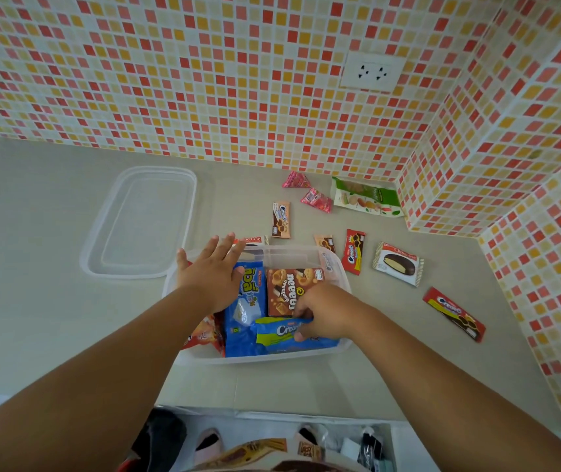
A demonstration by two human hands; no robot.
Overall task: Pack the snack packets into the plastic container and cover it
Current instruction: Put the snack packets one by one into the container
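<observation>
1. Right hand [326, 311] pinches the blue cream-biscuit packet [285, 335], which lies across the near end of the clear plastic container [340, 267].
2. Left hand [211, 270] is spread flat with straight fingers over the container's far left corner, grasping nothing.
3. Inside the container lie a tall blue packet [245, 308], a brown box [289, 291] beside it, and an orange-red packet [204, 335] at the left wall.
4. The clear lid [142, 223] rests flat on the counter [33, 267], just left of the container and touching its corner.
5. Loose on the counter to the right: two pink packets [306, 190], a green packet [366, 197] against the tiled wall [204, 80], a small brown cream packet [280, 219], a red cream packet [354, 252], a white choco-pie packet [398, 264], and a long red packet [454, 315].
6. Another choco-pie wrapper [253, 239] shows just behind the container's far rim.
</observation>
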